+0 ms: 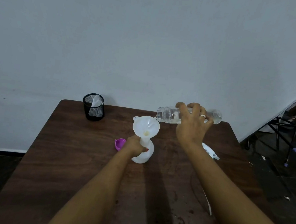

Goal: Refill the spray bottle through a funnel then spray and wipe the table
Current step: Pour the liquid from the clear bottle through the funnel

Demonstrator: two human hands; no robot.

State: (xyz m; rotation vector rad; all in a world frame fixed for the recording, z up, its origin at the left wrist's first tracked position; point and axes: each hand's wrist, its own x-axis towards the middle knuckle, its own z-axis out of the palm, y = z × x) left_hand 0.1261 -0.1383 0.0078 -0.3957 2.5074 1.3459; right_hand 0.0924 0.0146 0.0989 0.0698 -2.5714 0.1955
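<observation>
Upright at mid-table, one translucent white spray bottle, topped by one white funnel, is gripped at the neck by the left hand, while one clear bottle is held tipped at the funnel's rim by the right hand.

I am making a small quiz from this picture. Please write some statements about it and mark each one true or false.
1. The funnel sits in the spray bottle. True.
2. The right hand holds the clear bottle upright. False: it is tipped almost level, mouth at the funnel's rim.
3. The left hand grips the spray bottle. True.
4. The purple cap is on the clear bottle. False: it lies on the table.
5. The mesh cup is empty. False: something white stands in it.
</observation>
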